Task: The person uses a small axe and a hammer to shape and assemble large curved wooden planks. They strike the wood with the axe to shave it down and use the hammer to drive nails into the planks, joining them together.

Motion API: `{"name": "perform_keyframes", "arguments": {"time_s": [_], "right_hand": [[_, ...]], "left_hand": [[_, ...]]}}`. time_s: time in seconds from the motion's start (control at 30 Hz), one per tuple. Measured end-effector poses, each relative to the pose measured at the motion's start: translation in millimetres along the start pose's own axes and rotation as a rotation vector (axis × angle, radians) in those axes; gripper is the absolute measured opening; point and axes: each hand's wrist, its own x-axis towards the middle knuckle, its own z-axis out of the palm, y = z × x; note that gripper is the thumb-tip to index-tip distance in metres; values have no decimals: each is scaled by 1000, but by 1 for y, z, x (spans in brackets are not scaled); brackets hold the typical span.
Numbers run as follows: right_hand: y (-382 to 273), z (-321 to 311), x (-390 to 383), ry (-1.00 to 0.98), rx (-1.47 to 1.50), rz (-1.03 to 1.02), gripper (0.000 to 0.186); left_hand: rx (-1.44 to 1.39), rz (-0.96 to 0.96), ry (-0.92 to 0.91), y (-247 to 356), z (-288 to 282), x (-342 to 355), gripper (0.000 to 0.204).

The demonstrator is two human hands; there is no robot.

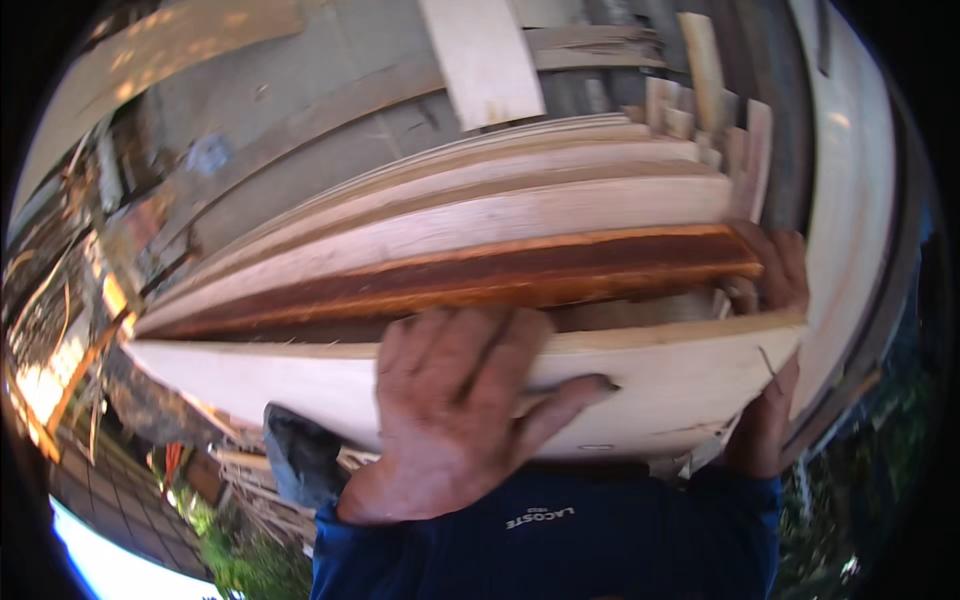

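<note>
Across my front stands a pale wooden board point(680, 390), its top edge bending with the fisheye view. My left hand point(460, 390) has its fingers curled over that edge, thumb stretched across the face. Just behind is a narrow board with a dark reddish-brown face point(640, 255) and orange edges, tilted slightly away from the front board with a gap between. My right hand point(775, 265) is closed around the right end of this brown board, partly hidden behind the front board. More pale boards point(600, 195) stand in a row behind them.
Upright offcuts point(705, 70) and a long pale plank point(850, 200) are at the right. A loose white board point(480, 60) lies at the back on a grey surface point(330, 60). Scrap wood point(60, 350) fills the left, with a dark bag-like object point(300, 450) below the front board.
</note>
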Motion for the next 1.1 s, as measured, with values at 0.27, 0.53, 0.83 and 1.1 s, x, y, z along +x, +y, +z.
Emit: {"name": "perform_keyframes", "arguments": {"time_s": [0.27,0.53,0.83,1.1], "right_hand": [[10,26,-17,90,333,142,57],[36,30,-54,69,797,160,71],[39,60,-15,368,493,-159,64],[38,65,-18,282,572,-165,75]], "left_hand": [[-16,-86,-89,-6,26,15,55],[71,-133,-58,-6,44,19,52],[75,-78,-67,-9,44,16,52],[53,-112,-41,-8,46,12,50]]}}
